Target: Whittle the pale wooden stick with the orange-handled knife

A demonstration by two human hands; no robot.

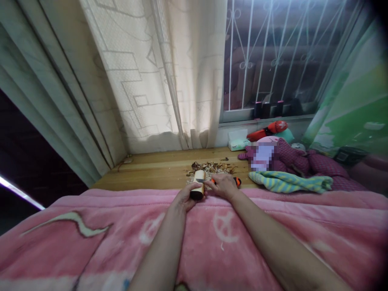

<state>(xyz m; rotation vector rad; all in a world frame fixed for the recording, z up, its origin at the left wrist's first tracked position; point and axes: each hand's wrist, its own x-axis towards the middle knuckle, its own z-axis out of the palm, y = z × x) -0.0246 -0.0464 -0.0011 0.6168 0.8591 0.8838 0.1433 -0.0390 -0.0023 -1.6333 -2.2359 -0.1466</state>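
Observation:
My left hand (185,197) is closed around the near end of a short piece of pale wood (199,175) with a dark end. My right hand (224,185) grips a carving knife (238,182) by its orange and black handle. The knife's blade lies against the side of the wood, close to my left fingers. Part of the handle is hidden under my right hand. Just beyond both hands, a heap of pale and brown wood shavings (209,166) is spread on the wooden board surface (154,169).
A pink blanket (121,226) lies under my forearms. To the right are a striped cloth (287,181), a purple checked soft item (327,163), a tissue pack (238,142) and a red-orange item (269,129). Curtains (169,81) and a barred window (273,56) stand behind.

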